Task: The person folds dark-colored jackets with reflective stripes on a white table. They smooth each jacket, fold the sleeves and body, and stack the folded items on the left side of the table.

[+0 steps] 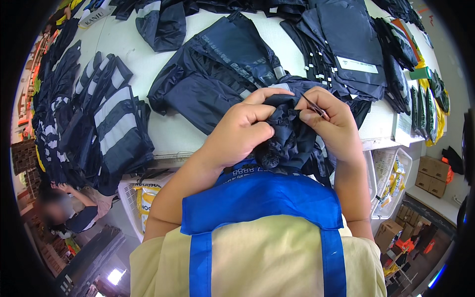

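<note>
Handling: the dark navy garment point(289, 136) looks light, soft and slippery; best gripped by the bunched fabric, I'd judge.
Look: crumpled, matte navy, gathered folds.
Place: held above the table edge point(163, 143), centre frame.
Left hand point(242, 131): closed round the bunch, at 9 o'clock.
Right hand point(329, 123): pinching a thin dark tool point(314, 106), at 3 o'clock.
Around: striped garments point(111, 123) at 9 o'clock; folded stack point(346, 49) at 1 o'clock.
</note>
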The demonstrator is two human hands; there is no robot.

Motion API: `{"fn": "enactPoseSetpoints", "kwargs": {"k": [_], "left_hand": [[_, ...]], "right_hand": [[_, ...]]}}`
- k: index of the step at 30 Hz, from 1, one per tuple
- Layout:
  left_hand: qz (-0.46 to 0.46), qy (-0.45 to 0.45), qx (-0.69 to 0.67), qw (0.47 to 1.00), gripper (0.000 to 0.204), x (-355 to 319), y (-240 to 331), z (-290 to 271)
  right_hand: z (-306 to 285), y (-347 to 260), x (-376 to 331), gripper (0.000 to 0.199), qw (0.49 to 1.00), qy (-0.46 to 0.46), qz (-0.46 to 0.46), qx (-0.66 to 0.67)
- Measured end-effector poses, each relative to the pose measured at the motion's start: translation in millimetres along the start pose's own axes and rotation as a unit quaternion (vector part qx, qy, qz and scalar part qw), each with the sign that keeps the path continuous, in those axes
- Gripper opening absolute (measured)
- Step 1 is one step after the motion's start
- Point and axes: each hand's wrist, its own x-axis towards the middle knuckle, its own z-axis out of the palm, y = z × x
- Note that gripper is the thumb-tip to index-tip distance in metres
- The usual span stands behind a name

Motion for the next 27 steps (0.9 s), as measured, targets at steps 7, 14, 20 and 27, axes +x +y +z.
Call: {"fn": "enactPoseSetpoints", "kwargs": {"k": [7,14,20,27], "left_hand": [[-0.094,-0.032,-0.367,0.925,0.057,3.2,1.8,1.2],[-0.102,-0.116,-0.53,0.834,0.064,6.0,-6.9,6.2],[-0.116,-0.117,-0.546,0.822,0.064,6.0,-10.5,8.2],[-0.107,-0.113,-0.565,0.81,0.075,5.8,-17.9,10.4]], "right_hand": [[17.3,-1.3,-8.7,0.019,0.997,0.026,-0.024,-0.073],[-5.6,-7.0,-8.6,0.035,0.927,0.09,-0.276,-0.237],[-5.3,-14.6,-9.8,0.036,0.882,0.074,-0.37,-0.283],[-2.8,-10.9,-8.7,0.036,0.884,0.086,-0.374,-0.269]]}}
